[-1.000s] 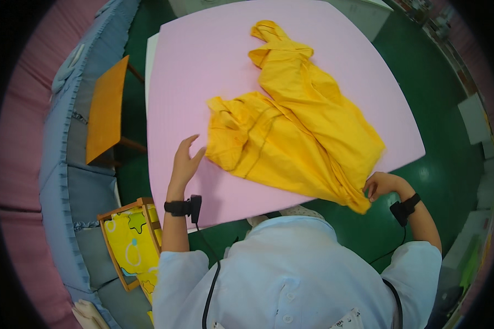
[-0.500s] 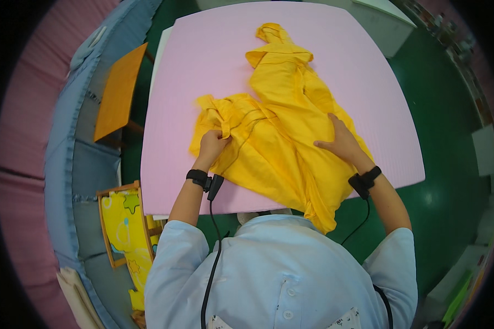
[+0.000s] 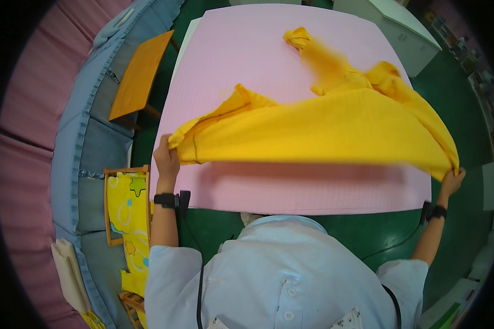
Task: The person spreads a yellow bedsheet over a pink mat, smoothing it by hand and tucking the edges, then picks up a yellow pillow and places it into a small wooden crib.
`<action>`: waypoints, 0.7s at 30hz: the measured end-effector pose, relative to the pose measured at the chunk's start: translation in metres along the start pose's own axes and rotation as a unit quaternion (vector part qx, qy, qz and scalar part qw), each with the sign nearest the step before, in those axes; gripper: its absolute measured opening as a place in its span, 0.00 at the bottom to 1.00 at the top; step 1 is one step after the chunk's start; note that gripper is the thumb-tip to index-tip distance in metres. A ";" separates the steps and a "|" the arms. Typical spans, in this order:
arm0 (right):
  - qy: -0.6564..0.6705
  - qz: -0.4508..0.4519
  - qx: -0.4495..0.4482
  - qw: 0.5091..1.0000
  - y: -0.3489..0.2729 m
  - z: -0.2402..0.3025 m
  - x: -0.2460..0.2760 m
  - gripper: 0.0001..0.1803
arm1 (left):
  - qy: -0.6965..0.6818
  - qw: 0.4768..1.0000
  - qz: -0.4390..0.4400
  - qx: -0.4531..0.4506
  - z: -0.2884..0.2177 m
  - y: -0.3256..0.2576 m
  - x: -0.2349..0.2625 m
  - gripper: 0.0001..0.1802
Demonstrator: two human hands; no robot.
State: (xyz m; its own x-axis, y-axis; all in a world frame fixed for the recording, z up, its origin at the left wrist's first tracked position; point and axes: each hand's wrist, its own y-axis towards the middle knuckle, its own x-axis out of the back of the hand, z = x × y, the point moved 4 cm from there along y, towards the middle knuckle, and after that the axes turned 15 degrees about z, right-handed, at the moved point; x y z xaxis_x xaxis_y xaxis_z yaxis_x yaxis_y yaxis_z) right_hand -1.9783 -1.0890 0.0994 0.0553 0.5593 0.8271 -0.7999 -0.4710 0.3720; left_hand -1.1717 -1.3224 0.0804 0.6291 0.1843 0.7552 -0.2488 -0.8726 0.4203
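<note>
A yellow garment [image 3: 313,131] is stretched wide between my two hands, its near edge lifted above the pink tabletop and casting a shadow. My left hand [image 3: 167,156] is closed on its left corner, close to the table's left edge. At the far right, past the table's side, my right hand [image 3: 453,180] grips the other corner. The far part of the cloth is bunched and partly smeared by motion, and a crumpled end rests on the table near its far side. Folds hide the garment's exact kind.
The pink table [image 3: 247,194] lies in front of me. An orange bench [image 3: 145,77] and a wooden chair with a yellow patterned cover [image 3: 127,205] stand at left, before a blue-skirted sofa [image 3: 101,148]. A white cabinet [image 3: 395,33] is at the far right. Cables trail from both wrists.
My hands have moved far apart, the left one leftward and the right one to the right. The garment, bunched on the table before, is now pulled taut and its near edge raised.
</note>
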 end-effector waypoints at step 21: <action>-0.008 0.166 0.303 0.939 -0.100 0.105 -0.109 0.24 | -0.045 0.945 0.275 -0.173 -0.080 0.122 -0.201 0.28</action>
State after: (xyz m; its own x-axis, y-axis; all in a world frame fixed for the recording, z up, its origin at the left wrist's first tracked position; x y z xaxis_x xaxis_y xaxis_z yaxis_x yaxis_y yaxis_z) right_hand -1.8417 -1.1742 0.0159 -0.1235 0.3050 0.9443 -0.2889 -0.9214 0.2598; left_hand -1.3871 -1.4299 0.0204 0.3908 -0.3074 0.8676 -0.7722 -0.6225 0.1273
